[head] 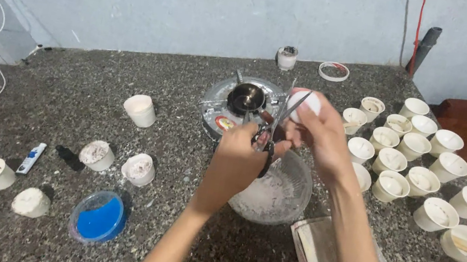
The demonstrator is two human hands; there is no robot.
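Observation:
My left hand [236, 160] grips the handles of a pair of scissors [275, 125], blades pointing up and to the right. My right hand [316, 132] holds a small white paper cup [304, 103] on its side, with the scissor blades at its rim. Both hands are over a clear glass bowl [290, 207] holding white crumbled scraps. Just behind them sits a small round camping stove [215, 106] with a little dark metal pot [246, 98] on it.
Several white cups filled with white wax [421, 181] crowd the right of the speckled counter [130, 69]. A blue-filled round dish [99, 217], more cups [140, 110], a small tube [31, 158] lie left. A plastic-covered flat pack [319, 259] lies near the front edge. A tape ring [333, 71] sits by the wall.

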